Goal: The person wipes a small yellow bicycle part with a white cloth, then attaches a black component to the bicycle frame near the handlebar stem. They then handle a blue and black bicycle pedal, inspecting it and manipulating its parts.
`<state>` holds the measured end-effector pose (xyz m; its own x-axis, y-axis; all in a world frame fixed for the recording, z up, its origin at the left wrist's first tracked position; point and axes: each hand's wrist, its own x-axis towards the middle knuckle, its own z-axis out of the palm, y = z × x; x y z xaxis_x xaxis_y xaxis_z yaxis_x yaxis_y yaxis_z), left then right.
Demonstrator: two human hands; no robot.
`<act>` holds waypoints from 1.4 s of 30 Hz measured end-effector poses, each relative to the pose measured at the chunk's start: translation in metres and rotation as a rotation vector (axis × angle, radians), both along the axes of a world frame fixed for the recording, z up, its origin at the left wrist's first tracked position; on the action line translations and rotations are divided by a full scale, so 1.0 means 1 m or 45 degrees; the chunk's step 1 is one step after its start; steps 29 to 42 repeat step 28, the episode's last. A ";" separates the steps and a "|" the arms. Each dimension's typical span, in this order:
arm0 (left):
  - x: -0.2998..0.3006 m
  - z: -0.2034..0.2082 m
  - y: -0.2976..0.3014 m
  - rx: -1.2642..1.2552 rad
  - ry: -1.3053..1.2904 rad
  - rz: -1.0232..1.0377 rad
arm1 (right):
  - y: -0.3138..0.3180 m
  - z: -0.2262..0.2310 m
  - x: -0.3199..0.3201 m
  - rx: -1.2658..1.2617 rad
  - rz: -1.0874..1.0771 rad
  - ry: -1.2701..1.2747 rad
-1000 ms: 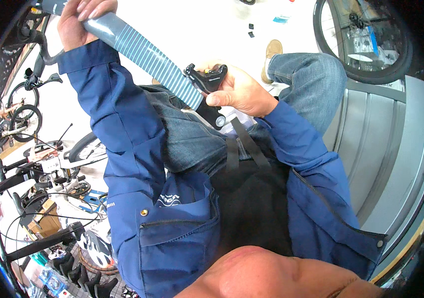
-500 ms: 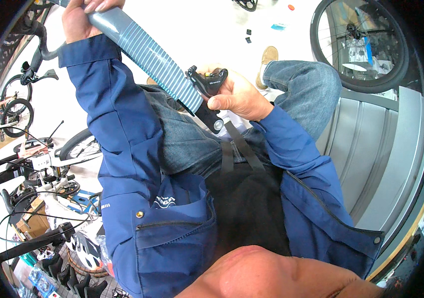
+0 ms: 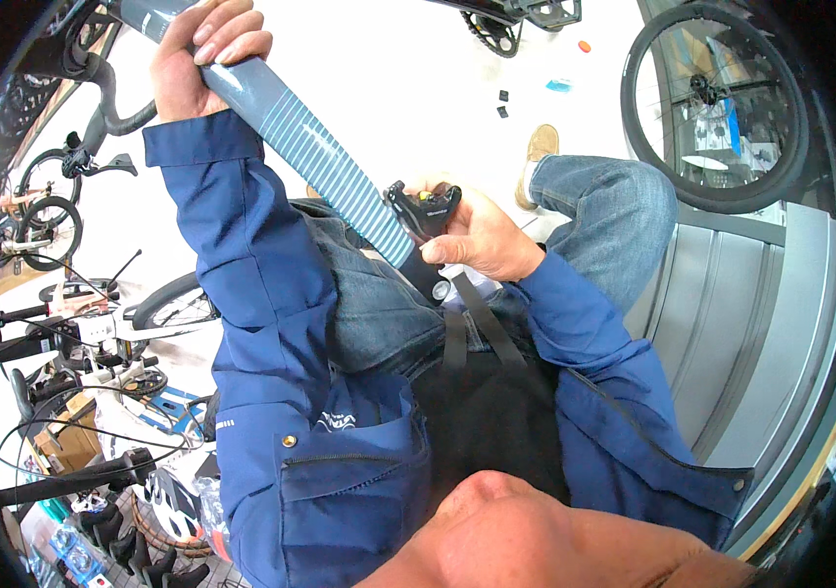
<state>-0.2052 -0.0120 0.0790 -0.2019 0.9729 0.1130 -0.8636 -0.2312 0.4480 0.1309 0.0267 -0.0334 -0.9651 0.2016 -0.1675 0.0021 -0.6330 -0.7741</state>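
A blue-grey bike fork leg (image 3: 312, 147) with pale stripes slants down from the upper left to a dark lower end with a round metal fitting, just above my lap. High on it, my left hand (image 3: 204, 61) is closed, its fingers wrapped round the leg. My right hand (image 3: 489, 235) grips a black disc brake caliper (image 3: 426, 209) close beside the fork's lower end. The thumb is on the near side; the other fingers are largely hidden behind the caliper. Whether the caliper touches the fork, I cannot tell.
A drop handlebar (image 3: 109, 103) curves beside my left hand. Crank parts (image 3: 496, 34) hang at the top. A wheel (image 3: 715, 108) stands at the upper right, above a grey ribbed panel (image 3: 702, 294). Several bikes and a flat black handlebar (image 3: 75, 475) crowd the left.
The fork leg, both hands and the caliper sit slightly lower and further right in the picture; the surroundings shift similarly. Crank parts show more at the top. Both grips stay the same.
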 end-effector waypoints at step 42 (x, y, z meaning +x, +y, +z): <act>0.027 -0.001 0.017 0.072 0.185 -0.098 | -0.001 -0.055 -0.005 0.229 0.040 0.038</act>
